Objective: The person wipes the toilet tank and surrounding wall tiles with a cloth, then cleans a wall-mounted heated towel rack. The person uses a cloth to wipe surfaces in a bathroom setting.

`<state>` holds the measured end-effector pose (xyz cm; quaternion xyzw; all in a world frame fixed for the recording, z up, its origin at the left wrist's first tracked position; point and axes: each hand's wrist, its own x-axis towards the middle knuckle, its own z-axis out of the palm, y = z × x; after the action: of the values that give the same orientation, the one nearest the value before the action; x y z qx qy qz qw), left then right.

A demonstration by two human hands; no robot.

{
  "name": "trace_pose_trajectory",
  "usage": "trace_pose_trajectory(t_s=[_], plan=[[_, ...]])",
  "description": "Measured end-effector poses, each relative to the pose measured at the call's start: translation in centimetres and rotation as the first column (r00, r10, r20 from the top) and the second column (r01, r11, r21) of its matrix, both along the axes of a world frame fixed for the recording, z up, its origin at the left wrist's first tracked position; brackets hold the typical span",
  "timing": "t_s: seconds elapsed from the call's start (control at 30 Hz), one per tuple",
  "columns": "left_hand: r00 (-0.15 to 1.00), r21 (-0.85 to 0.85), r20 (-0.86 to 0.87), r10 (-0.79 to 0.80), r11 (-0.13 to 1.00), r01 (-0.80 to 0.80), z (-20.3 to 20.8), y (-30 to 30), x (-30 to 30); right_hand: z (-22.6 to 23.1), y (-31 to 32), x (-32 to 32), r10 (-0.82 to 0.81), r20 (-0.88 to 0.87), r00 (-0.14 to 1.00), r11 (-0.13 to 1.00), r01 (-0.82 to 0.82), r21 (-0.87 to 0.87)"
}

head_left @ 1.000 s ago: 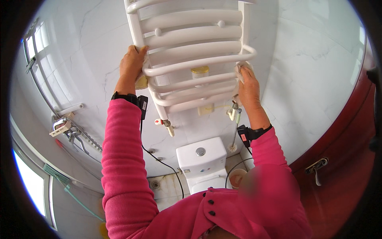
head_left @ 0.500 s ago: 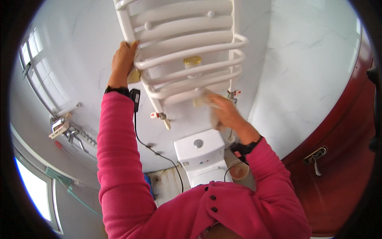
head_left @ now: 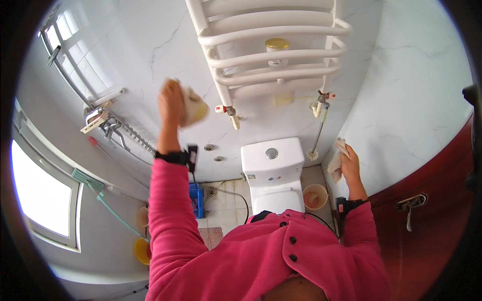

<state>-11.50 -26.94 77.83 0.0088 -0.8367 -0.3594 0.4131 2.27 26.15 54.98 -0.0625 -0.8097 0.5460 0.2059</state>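
A white towel radiator [head_left: 261,80] hangs on the marbled wall ahead, with a yellow-lidded jar [head_left: 277,51] visible between its curved bars. To its left, my left hand [head_left: 171,103] is raised and closed on a pale, yellowish cloth [head_left: 195,108]; both are somewhat blurred. My right hand [head_left: 352,168], lower and to the right near the side wall, grips a whitish cloth [head_left: 335,166]. Neither hand touches the radiator. Valves with red marks sit under its two ends, the left valve [head_left: 229,111] and the right valve [head_left: 324,97].
Below the radiator stands a white toilet [head_left: 272,160], with a toilet brush [head_left: 319,133] and a bucket [head_left: 315,197] at its right. A blue plastic item [head_left: 197,200] lies left of it. Shower fittings [head_left: 108,123] and a window [head_left: 40,188] are at left, a red door [head_left: 427,241] at right.
My left hand has left the radiator's left side and moved lower with its cloth. The right hand has moved from the bottom bar toward the right wall. The view has shifted downward.
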Motion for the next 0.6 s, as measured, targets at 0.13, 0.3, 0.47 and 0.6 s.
trace_pose_trajectory(t_s=[0.13,0.3,0.47,0.6], plan=[[0.900,0.146,0.406,-0.161,0.983,0.110,-11.6,3.7,5.7,2.6,-7.8,-4.5,0.098,-0.062,0.993,0.991,-0.092,0.092],[0.770,0.285,0.463,-0.439,0.897,0.340,-15.8,6.9,9.7,8.2,-17.4,-11.0,0.260,-0.473,0.842,0.937,-0.100,0.335],[0.833,0.185,0.411,-0.371,0.928,0.322,-13.9,6.8,8.3,9.9,-21.2,-16.0,0.176,-0.481,0.859,0.945,-0.011,0.326],[0.839,0.155,0.493,-0.229,0.972,0.175,-12.3,6.4,6.0,8.6,-22.1,-18.0,0.150,-0.435,0.888,0.937,0.013,0.350]])
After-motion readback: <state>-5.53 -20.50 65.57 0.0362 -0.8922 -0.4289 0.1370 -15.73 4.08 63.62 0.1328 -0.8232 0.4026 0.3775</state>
